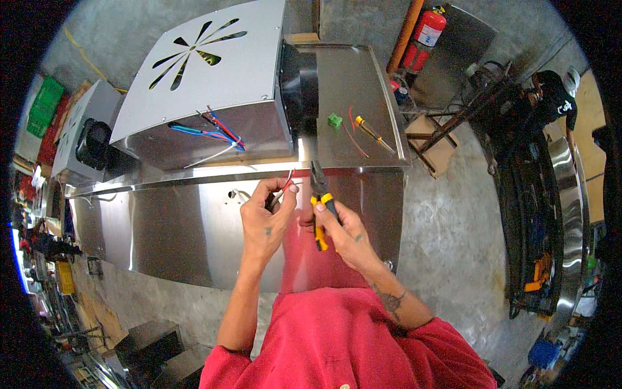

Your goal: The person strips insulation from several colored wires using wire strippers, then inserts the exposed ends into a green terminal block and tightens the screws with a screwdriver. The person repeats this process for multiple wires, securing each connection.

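Wires pinched in our left grip, pliers clasped in our right grip, we should align both before squeezing.

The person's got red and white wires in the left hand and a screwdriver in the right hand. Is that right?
Not quite: the right hand holds yellow-and-black pliers. The screwdriver lies on the metal top, as the head view shows. The left hand does hold red and white wires.

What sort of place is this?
Likely a workshop for metalwork and wiring: a vented metal housing with loose wires, a screwdriver on a steel top, and pliers in the right hand.
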The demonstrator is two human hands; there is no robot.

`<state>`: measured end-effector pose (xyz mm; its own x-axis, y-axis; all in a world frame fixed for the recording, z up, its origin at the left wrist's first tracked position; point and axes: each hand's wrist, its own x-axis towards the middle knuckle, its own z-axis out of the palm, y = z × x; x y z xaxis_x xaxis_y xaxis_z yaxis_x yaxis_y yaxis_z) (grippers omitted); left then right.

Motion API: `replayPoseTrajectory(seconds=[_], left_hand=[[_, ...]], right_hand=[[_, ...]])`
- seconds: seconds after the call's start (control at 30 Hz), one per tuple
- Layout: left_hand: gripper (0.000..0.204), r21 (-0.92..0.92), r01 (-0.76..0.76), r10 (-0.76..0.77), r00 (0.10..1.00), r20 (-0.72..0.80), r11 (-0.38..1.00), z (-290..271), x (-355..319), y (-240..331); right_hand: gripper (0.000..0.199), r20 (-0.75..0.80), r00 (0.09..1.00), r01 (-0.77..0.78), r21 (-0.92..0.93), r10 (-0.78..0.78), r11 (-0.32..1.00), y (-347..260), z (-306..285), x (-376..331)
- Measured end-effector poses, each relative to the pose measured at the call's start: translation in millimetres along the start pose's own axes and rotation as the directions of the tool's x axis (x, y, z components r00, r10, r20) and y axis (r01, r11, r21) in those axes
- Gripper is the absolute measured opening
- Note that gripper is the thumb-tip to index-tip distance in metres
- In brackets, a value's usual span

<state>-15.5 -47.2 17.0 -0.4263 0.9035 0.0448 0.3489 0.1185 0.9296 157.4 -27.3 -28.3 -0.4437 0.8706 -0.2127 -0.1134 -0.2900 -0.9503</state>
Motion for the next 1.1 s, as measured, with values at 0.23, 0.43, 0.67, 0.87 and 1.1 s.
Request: replayPoseTrajectory(seconds=[0.23, 0.43, 0.67, 0.87, 1.1], left_hand=[[0.017, -0.019, -0.013, 0.013, 1.0, -0.016, 1.0, 8, -7, 9], [0.017, 0.053, -0.123, 0.126, 0.991, -0.052, 0.991, 8, -9, -3], [0.017, 0.111, -0.184, 0.192, 0.979, -0.068, 0.977, 9, -11, -9], [0.017, 0.122, -0.208, 0.217, 0.973, -0.072, 0.971, 10, -13, -11], [0.018, 0.126, -0.266, 0.276, 0.959, -0.068, 0.956, 10, -13, -11]], right_hand=[[0.043, 0.09, 0.996, -0.027, 0.039, 0.023, 0.999, 3, 8, -9], [0.04, 0.038, 0.997, 0.074, -0.112, -0.07, 0.991, 12, 11, -6], [0.041, 0.014, 0.996, 0.084, -0.239, -0.083, 0.967, 9, 11, -7], [0.042, 0.013, 0.996, 0.086, -0.262, -0.086, 0.961, 5, 13, -8], [0.04, -0.001, 0.992, 0.114, -0.367, -0.123, 0.923, 2, 14, -7]])
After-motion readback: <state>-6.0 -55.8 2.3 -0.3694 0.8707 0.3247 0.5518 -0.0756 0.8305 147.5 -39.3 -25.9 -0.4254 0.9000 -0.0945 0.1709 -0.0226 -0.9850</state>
